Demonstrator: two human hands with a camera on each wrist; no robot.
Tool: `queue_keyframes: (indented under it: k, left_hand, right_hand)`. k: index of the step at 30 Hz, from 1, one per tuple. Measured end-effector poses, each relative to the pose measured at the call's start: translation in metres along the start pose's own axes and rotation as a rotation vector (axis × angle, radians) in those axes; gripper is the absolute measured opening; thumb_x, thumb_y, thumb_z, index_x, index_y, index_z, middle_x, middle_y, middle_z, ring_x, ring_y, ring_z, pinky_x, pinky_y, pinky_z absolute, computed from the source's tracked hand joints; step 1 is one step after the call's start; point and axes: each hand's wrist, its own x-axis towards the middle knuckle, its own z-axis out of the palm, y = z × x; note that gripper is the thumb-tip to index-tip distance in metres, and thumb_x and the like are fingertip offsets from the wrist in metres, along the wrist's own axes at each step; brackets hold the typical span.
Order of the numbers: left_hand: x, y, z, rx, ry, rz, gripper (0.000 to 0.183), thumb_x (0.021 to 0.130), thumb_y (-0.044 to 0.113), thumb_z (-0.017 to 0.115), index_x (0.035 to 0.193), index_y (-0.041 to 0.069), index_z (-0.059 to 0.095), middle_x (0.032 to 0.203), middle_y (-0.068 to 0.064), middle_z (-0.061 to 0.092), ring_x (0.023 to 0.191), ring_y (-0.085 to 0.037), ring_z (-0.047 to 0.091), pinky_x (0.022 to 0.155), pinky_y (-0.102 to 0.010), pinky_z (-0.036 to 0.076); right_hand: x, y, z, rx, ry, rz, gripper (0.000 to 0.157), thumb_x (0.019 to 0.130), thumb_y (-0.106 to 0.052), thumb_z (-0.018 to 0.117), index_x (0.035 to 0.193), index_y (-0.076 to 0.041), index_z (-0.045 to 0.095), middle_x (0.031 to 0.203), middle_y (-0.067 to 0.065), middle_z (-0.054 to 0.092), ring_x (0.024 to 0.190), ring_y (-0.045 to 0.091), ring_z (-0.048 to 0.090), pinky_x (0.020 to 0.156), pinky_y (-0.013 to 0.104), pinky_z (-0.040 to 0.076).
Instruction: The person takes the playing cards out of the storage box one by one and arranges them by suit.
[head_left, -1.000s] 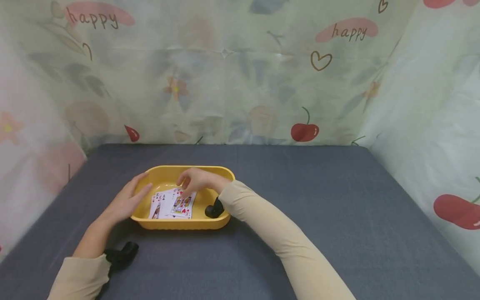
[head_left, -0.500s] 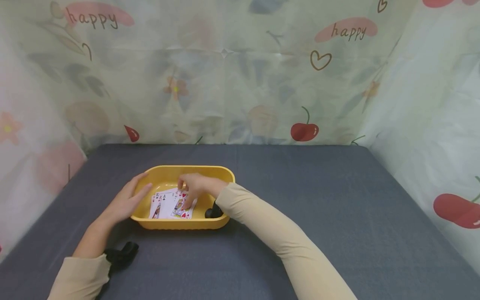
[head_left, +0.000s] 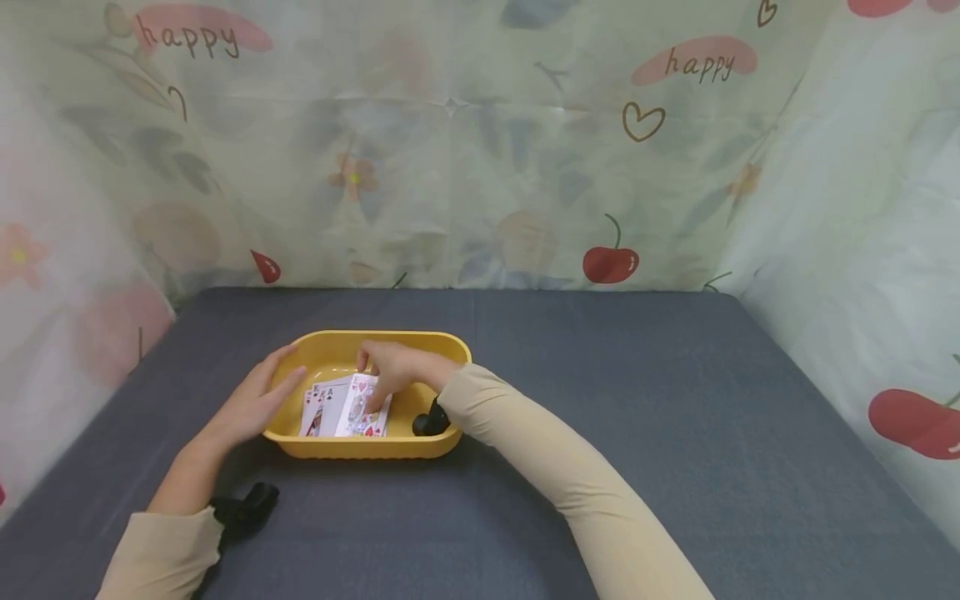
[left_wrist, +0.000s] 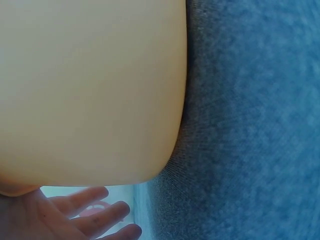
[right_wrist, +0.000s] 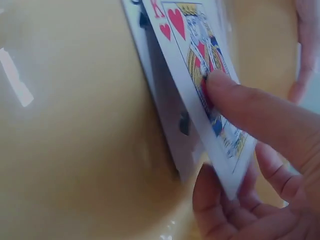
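In the yellow plastic tub [head_left: 367,448] lie several overlapping playing cards [head_left: 327,408], an ace and kings among them. My right hand [head_left: 393,367] reaches in from the right and pinches a king of hearts [right_wrist: 192,55]. Its thumb presses the card's face while the fingers curl behind the lower edge. The right wrist view shows this card tilted up, with another card [right_wrist: 165,115] behind it. At the tub's left rim rests my left hand [head_left: 251,400], thumb over the rim. Its other fingers [left_wrist: 102,218] extend loosely outside the tub wall.
A dark grey cloth [head_left: 600,400] covers the table. Printed sheets [head_left: 450,192] stand around the back and sides. Black wrist devices are worn on the left wrist [head_left: 246,510] and right wrist [head_left: 431,419], the right one inside the tub.
The right hand has dipped onto the top card and pinched it. The king of hearts has tilted up from the pile. The left hand and tub have stayed in place.
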Motion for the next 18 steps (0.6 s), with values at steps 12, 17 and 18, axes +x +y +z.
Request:
queue_keyframes:
  k: [12,17,18]
  left_hand:
    - [-0.001,0.001,0.000,-0.007,0.003,-0.004,0.074,0.098,0.049,0.033,0.149,0.002,0.010,0.149,-0.032,0.015,0.135,-0.049,0.019,0.106,-0.065,0.018]
    - [-0.001,0.001,0.000,-0.009,-0.002,-0.015,0.075,0.097,0.051,0.033,0.149,0.003,0.009,0.150,-0.032,0.014,0.134,-0.049,0.019,0.106,-0.066,0.018]
    - [-0.001,0.001,0.000,-0.010,-0.002,-0.015,0.075,0.097,0.051,0.033,0.149,0.003,0.009,0.150,-0.032,0.014,0.134,-0.049,0.019,0.106,-0.066,0.018]
  right_hand:
    - [-0.014,0.004,-0.021,0.163,0.014,-0.029,0.041,0.083,-0.016,0.070,0.115,-0.010,0.044,0.101,0.006,0.060,0.077,0.009,0.059,0.073,0.023,0.052]
    - [-0.023,0.008,-0.030,0.237,0.083,-0.071,0.037,0.086,-0.017,0.066,0.116,-0.011,0.044,0.089,0.007,0.063,0.074,0.020,0.061,0.076,0.037,0.052]
    - [-0.024,0.010,-0.033,0.254,0.101,-0.077,0.037,0.087,-0.016,0.066,0.116,-0.011,0.044,0.086,0.007,0.063,0.076,0.025,0.062,0.077,0.040,0.051]
